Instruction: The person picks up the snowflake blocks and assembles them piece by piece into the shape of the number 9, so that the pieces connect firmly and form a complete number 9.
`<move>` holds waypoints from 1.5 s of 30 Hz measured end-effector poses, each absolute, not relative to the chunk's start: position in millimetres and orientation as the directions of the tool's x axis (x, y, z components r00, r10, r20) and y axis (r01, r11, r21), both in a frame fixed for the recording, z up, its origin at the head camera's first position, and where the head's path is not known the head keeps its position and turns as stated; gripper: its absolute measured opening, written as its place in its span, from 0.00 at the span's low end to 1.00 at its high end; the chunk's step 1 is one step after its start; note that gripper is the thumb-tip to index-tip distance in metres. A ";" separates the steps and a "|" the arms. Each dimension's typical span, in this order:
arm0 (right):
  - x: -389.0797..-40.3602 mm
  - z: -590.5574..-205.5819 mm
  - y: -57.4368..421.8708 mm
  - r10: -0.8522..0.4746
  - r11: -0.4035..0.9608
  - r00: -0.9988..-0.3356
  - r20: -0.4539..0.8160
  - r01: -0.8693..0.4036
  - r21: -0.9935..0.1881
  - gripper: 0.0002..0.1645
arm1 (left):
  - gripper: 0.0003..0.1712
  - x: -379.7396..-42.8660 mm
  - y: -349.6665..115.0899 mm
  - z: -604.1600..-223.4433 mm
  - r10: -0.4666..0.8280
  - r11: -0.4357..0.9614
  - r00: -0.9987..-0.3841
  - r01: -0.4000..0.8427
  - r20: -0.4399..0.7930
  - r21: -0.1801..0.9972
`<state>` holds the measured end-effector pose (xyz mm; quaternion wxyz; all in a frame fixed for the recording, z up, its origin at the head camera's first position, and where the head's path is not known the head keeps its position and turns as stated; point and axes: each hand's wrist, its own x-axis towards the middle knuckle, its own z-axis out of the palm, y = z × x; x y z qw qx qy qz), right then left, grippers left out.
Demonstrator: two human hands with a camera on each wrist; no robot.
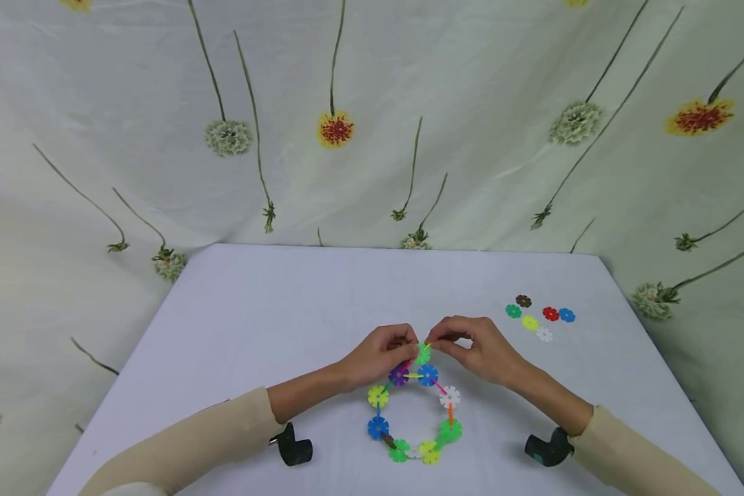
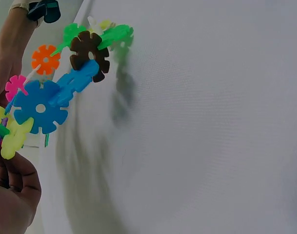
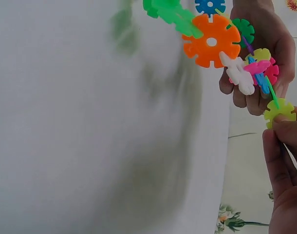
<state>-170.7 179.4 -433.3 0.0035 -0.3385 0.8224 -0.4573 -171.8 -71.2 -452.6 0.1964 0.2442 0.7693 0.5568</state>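
Observation:
Both hands hold a ring of colourful notched plastic snowflake discs, linked edge to edge, upright with its lower part toward the person. My left hand grips the top of the ring beside a light green disc. A yellow disc is pinched between thumb and fingers of my right hand, at the edge of that green disc. In the left wrist view a blue disc, a brown disc and an orange disc show along the ring.
Several loose discs lie on the white table at right, among them a brown disc, a red disc and a white disc. A flowered cloth hangs behind the table. Black wrist cameras sit below both forearms.

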 end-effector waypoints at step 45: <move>-237.2 -473.6 303.5 -0.134 0.834 -0.985 0.106 -0.170 -0.525 0.15 | 0.08 -170.9 -72.6 -453.2 0.592 0.276 -0.805 0.163 -0.034 0.947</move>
